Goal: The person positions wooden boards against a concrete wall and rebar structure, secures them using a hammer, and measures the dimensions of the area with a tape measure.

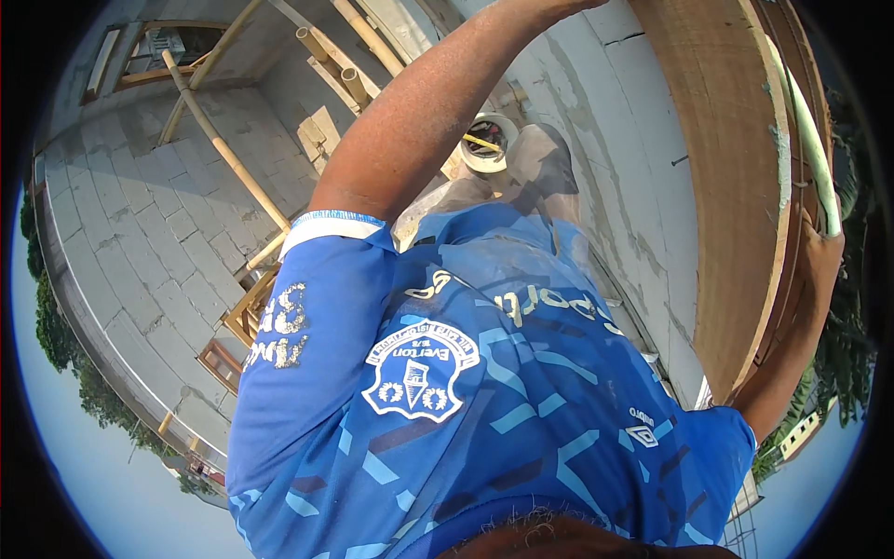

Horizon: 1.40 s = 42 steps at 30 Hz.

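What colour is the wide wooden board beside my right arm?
The wide wooden board is brown with streaky grain, shown best in the head view.

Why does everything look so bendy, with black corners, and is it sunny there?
In the head view, the fisheye lens bows the wooden board and curves the grey block wall near the rim, leaving the corners black; in the same head view, bright daylight lights the blue shirt, with darker shadow across its front.
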Each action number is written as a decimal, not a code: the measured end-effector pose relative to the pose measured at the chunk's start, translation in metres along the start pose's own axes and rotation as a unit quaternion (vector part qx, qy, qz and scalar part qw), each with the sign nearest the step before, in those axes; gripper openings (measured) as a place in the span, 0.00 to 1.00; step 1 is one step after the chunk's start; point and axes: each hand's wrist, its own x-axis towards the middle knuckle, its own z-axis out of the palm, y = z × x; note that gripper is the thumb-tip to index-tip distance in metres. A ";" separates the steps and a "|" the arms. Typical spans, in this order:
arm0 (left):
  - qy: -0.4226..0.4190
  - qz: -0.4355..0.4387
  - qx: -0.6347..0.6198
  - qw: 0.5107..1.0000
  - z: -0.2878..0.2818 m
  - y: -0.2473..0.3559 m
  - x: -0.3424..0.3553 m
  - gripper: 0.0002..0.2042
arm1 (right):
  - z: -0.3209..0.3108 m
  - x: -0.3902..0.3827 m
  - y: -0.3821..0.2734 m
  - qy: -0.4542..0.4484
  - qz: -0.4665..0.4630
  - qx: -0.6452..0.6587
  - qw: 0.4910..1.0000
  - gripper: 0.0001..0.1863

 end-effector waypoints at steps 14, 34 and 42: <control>0.108 -0.095 0.206 0.968 -0.072 -0.119 -0.177 0.39 | 0.004 0.007 -0.010 0.022 -0.075 -0.030 0.997 0.28; 0.193 -0.508 0.197 0.816 -0.098 -0.369 -0.337 0.26 | -0.010 -0.006 -0.070 0.018 -0.064 0.014 0.998 0.24; 0.203 -0.074 -0.064 0.974 -0.137 -0.186 -0.082 0.26 | -0.007 -0.015 -0.073 0.027 -0.015 -0.023 0.999 0.26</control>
